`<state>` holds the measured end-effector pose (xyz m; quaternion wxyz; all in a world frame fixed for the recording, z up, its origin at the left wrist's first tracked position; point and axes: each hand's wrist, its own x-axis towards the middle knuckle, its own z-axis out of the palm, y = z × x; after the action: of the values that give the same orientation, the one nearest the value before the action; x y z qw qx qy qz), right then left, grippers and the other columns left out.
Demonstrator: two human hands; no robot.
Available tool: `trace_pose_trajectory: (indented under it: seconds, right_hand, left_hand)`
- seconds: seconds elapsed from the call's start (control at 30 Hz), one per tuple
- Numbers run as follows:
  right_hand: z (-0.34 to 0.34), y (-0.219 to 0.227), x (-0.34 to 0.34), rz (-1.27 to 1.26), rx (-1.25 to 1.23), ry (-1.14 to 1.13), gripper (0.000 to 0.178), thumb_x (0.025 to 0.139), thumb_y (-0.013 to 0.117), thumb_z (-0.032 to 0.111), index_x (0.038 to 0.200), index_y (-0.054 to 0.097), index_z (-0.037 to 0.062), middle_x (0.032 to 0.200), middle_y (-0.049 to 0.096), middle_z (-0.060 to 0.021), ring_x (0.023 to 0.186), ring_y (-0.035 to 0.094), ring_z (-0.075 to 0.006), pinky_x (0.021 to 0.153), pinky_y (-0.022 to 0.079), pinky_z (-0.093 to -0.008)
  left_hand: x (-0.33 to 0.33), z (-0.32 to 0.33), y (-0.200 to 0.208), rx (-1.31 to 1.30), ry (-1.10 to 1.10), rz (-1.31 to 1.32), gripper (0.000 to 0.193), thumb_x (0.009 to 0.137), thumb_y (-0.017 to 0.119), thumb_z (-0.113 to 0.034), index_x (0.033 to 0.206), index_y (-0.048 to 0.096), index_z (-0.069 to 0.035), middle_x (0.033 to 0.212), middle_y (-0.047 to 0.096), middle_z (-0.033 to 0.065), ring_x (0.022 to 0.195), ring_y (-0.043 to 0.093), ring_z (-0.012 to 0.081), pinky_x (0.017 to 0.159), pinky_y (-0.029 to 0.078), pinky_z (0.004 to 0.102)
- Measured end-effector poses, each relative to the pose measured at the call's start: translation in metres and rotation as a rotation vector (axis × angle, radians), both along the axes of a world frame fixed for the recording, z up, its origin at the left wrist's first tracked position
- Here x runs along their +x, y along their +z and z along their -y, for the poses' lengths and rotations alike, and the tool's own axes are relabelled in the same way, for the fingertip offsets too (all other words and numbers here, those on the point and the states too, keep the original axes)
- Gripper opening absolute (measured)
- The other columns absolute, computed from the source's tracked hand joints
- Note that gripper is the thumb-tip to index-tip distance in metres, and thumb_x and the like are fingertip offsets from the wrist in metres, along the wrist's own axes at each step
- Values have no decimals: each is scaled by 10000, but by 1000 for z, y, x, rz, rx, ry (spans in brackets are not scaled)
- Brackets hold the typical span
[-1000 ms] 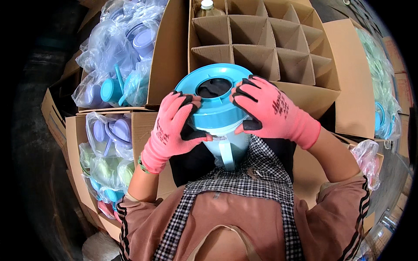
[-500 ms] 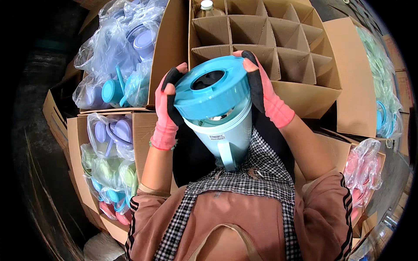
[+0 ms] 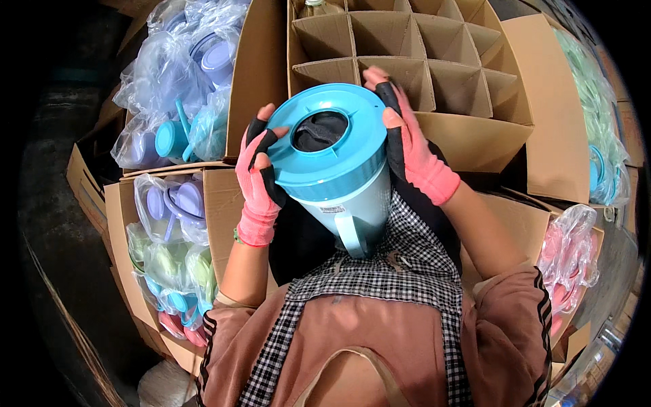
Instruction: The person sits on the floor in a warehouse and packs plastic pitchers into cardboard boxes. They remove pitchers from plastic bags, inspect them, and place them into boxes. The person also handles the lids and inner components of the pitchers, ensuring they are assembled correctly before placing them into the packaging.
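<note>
I hold a pale blue plastic jug point(image 3: 352, 203) with a turquoise lid point(image 3: 325, 146) up in front of my chest, its handle pointing toward me. My left hand point(image 3: 261, 180), in a pink and black glove, grips the lid's left rim. My right hand point(image 3: 410, 146), gloved the same way, clasps the lid's right rim and the jug's side. The lid has a dark oval opening in its middle. The jug hangs just before the near edge of a cardboard box with divider cells point(image 3: 434, 61).
A bottle top point(image 3: 319, 7) shows in the far left cell of the divider box. Cartons at left hold bagged purple and turquoise lids point(image 3: 183, 88) and bagged pastel lids point(image 3: 169, 244). Bagged pink items point(image 3: 569, 258) lie at right, greenish ones point(image 3: 597, 129) far right.
My hands slid from the top of the lid to its sides, and the jug rose and tipped so its lid faces up toward the divider box.
</note>
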<state>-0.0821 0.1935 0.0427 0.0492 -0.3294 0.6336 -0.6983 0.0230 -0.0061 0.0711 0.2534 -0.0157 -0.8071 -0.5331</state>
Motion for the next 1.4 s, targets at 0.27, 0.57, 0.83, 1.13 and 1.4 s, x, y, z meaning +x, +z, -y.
trace_pose_trajectory:
  seconds: [0.27,0.57,0.83,1.13,1.4]
  right_hand:
    - [-35,52,-5,-764,474,208,679,566,742,350,1079,504,-24,1189,456,-190,1111,431,-371,918,379,-438]
    - [-35,54,-7,-715,645,271,573,589,739,234,1055,508,-7,1148,475,-170,1104,435,-339,918,370,-409]
    - [17,8,-12,239,-106,69,473,835,558,325,1157,465,-9,1093,510,-99,1037,454,-153,915,338,-257]
    - [29,13,-22,658,36,-35,620,819,466,560,1032,521,-19,947,541,-61,871,481,-121,807,384,-244]
    - [21,6,-22,712,-125,176,494,849,468,472,1015,526,11,895,541,-42,824,489,-103,768,404,-233]
  left_hand:
    - [17,28,14,-566,-372,-146,656,689,694,-356,1177,417,-17,1141,531,179,1149,422,389,994,263,488]
    - [9,21,20,-600,-358,44,664,562,761,-283,1101,495,-1,1186,468,172,1159,387,353,971,307,447]
    - [-15,12,-27,566,-116,101,740,807,472,-547,1225,385,58,1212,452,147,1129,420,231,958,320,343]
    - [-18,4,-12,620,131,341,667,885,282,-548,1016,550,49,1039,542,129,924,516,191,847,394,303]
    - [-1,-15,2,372,233,267,530,894,374,-450,1019,538,38,995,558,113,940,490,176,858,362,296]
